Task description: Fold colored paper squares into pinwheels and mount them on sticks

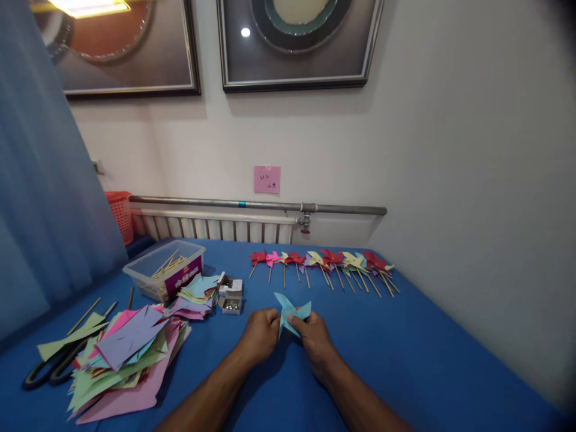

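Both of my hands meet over the blue table [405, 360], pinching a light-blue folded paper pinwheel [290, 312]. My left hand [261, 335] grips its left side with curled fingers. Holding the right side is my right hand [315, 340], fingers closed on the paper. The pinwheel stands just above the tabletop, its points spread upward.
A row of finished pinwheels on sticks [324, 264] lies at the back. Left of my hands sit a small box of pins [231, 298], a plastic tub of sticks [164, 269], a heap of cut coloured paper [126, 354] and scissors [49, 366].
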The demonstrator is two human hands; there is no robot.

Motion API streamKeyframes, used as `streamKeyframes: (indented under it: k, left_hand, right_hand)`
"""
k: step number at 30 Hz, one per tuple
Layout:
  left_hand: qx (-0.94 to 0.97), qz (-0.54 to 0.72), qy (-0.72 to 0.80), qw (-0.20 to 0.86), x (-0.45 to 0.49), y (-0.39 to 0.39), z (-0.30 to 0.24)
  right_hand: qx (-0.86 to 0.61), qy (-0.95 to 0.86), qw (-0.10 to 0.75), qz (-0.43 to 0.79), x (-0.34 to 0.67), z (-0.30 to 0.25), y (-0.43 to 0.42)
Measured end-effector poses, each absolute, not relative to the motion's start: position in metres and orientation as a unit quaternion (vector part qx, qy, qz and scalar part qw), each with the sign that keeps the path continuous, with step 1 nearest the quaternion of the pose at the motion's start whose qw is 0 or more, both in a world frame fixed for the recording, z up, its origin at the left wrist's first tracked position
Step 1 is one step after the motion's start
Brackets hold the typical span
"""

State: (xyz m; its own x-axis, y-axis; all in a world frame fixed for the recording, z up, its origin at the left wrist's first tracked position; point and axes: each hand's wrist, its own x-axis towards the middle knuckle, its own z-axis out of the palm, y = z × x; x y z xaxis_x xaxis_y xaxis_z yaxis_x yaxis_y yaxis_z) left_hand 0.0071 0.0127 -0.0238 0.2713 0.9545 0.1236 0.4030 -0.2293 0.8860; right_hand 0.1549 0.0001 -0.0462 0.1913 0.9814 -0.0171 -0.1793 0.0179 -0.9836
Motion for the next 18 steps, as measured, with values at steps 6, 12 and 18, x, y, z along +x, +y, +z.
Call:
streamKeyframes:
  k: [6, 12, 18]
  left_hand:
    - [0.694, 0.353, 0.487, 0.395, 0.008, 0.014, -0.026]
    - [0.691, 0.354, 0.485, 0.402, 0.008, 0.013, -0.025]
    - [0.693, 0.362, 0.481, 0.396, 0.009, 0.012, -0.025]
  right_hand:
    - [-0.504, -0.4, 0.585, 0.494, 0.154, -0.044, -0.001]
    - [-0.497, -0.398, 0.587, 0.5, 0.152, -0.037, -0.005]
    - [-0.504, -0.39, 0.595, 0.49, 0.15, -0.034, -0.006]
